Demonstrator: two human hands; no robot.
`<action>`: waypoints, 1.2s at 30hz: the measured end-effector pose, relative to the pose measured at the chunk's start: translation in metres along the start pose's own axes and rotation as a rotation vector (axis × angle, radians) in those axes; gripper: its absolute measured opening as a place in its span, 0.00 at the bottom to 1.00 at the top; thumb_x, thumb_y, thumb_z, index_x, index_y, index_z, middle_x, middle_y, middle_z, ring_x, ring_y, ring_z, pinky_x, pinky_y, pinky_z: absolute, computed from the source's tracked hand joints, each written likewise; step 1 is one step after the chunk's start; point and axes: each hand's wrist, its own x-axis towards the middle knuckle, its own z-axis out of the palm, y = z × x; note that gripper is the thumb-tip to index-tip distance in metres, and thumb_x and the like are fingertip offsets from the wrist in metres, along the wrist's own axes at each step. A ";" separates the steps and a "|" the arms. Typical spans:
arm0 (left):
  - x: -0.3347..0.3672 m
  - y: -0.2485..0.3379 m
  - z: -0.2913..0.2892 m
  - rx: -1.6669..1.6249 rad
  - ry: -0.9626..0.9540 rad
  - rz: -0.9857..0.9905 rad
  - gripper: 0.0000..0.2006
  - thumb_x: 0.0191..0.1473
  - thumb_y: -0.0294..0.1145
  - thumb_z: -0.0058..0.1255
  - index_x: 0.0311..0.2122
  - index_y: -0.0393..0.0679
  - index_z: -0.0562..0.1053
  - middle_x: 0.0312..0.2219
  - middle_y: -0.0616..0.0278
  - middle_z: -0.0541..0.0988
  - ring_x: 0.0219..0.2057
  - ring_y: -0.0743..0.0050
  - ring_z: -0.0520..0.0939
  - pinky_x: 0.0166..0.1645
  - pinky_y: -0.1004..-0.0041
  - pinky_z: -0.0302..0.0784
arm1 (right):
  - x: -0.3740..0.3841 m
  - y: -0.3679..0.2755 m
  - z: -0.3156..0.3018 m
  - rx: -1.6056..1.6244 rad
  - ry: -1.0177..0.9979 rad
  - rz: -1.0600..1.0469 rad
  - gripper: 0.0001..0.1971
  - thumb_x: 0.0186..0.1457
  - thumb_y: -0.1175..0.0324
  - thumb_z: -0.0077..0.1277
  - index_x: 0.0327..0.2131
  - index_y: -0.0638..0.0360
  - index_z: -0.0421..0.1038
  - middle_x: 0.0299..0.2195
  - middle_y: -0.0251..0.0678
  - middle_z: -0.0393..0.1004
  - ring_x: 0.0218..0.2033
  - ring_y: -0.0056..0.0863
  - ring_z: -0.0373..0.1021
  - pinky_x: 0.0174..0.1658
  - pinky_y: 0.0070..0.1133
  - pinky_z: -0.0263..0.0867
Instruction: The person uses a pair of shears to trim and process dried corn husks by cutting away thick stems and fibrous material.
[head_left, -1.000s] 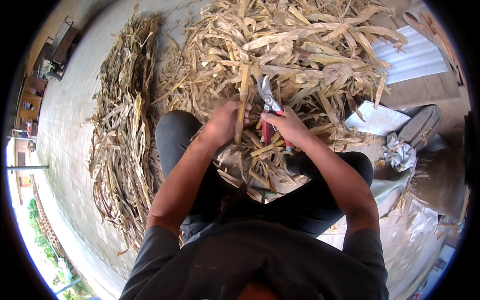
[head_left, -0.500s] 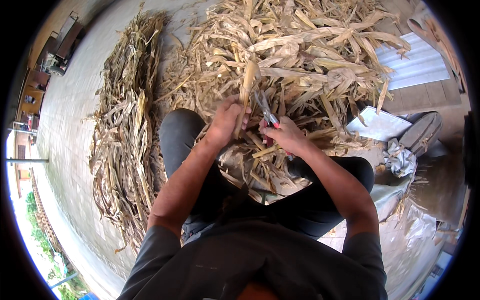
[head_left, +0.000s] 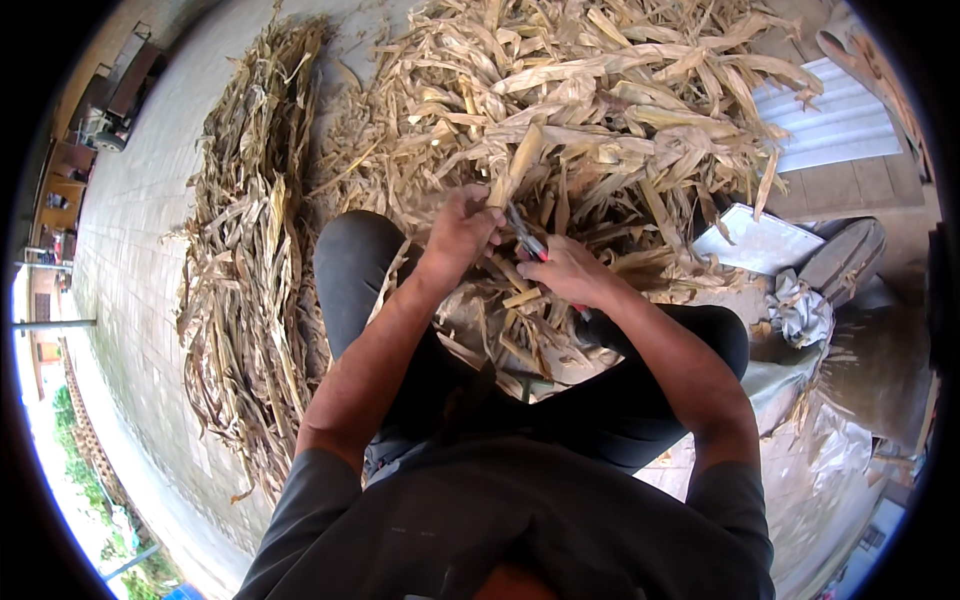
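Note:
Pinched in my left hand (head_left: pixel 462 238) is a dry, tan corn stalk (head_left: pixel 521 163), which slants up and away to the right. My right hand (head_left: pixel 568 270) is wrapped round pruning shears (head_left: pixel 534 244) with red on the handles. Their metal blades lie against the stalk just beyond my left fingers; blur hides whether the blades are apart. Between my knees, beneath both hands, lie short cut stalk pieces (head_left: pixel 522 298) and dry leaves. Ahead of my hands spreads a big heap of dry corn stalks and leaves (head_left: pixel 620 110).
A long bundle of dry stalks (head_left: pixel 245 270) lies on the paved floor (head_left: pixel 140 260) at left. To the right are a corrugated sheet (head_left: pixel 835 115), a white panel (head_left: pixel 760 240) and crumpled plastic (head_left: pixel 800 310). A cart (head_left: pixel 120 95) stands far left.
The stalk has tilted to the right and its lower end has drawn back into my left hand. The shears' blades, spread before, have come up against the stalk.

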 end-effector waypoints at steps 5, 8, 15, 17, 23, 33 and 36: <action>-0.004 -0.003 0.001 0.028 -0.036 -0.014 0.18 0.64 0.27 0.54 0.55 0.39 0.63 0.36 0.59 0.78 0.29 0.77 0.78 0.30 0.76 0.76 | 0.000 -0.003 -0.003 0.017 0.033 -0.061 0.18 0.57 0.61 0.58 0.44 0.67 0.73 0.31 0.42 0.77 0.33 0.30 0.71 0.41 0.29 0.67; -0.005 -0.007 0.003 0.060 -0.052 -0.034 0.19 0.65 0.27 0.53 0.56 0.37 0.63 0.36 0.59 0.78 0.29 0.77 0.78 0.32 0.76 0.76 | 0.004 0.004 0.000 0.044 0.069 -0.108 0.19 0.57 0.59 0.58 0.40 0.69 0.73 0.29 0.44 0.76 0.31 0.33 0.71 0.40 0.31 0.67; -0.008 0.008 0.005 0.045 -0.134 -0.076 0.17 0.67 0.30 0.51 0.56 0.37 0.67 0.33 0.61 0.79 0.28 0.78 0.78 0.32 0.76 0.76 | 0.002 0.001 0.003 0.039 0.169 -0.179 0.21 0.55 0.56 0.58 0.30 0.72 0.73 0.21 0.49 0.73 0.26 0.41 0.74 0.34 0.35 0.68; -0.008 0.004 0.001 -0.023 -0.172 -0.100 0.14 0.67 0.33 0.51 0.54 0.38 0.69 0.33 0.62 0.80 0.28 0.78 0.78 0.31 0.75 0.76 | -0.002 -0.015 -0.002 0.006 0.103 -0.053 0.19 0.56 0.57 0.58 0.35 0.70 0.73 0.24 0.48 0.75 0.28 0.40 0.74 0.36 0.34 0.69; -0.002 0.010 0.001 0.049 -0.245 -0.231 0.14 0.64 0.41 0.58 0.46 0.41 0.73 0.30 0.64 0.81 0.27 0.78 0.79 0.28 0.77 0.74 | 0.002 -0.011 0.009 -0.087 0.132 -0.059 0.16 0.58 0.62 0.56 0.43 0.64 0.73 0.28 0.44 0.78 0.28 0.35 0.75 0.36 0.31 0.69; 0.005 -0.018 0.006 -0.033 -0.119 -0.183 0.16 0.57 0.40 0.64 0.41 0.39 0.75 0.25 0.64 0.79 0.21 0.81 0.74 0.22 0.78 0.68 | -0.013 -0.036 0.000 0.067 -0.077 0.116 0.20 0.57 0.58 0.59 0.47 0.61 0.71 0.26 0.37 0.76 0.28 0.29 0.74 0.35 0.30 0.69; 0.006 -0.015 0.008 -0.034 -0.077 -0.169 0.16 0.57 0.40 0.65 0.40 0.38 0.74 0.22 0.67 0.75 0.20 0.82 0.73 0.21 0.78 0.67 | -0.019 -0.028 -0.003 0.044 -0.041 0.039 0.22 0.55 0.56 0.60 0.46 0.61 0.70 0.29 0.36 0.75 0.30 0.28 0.73 0.37 0.30 0.68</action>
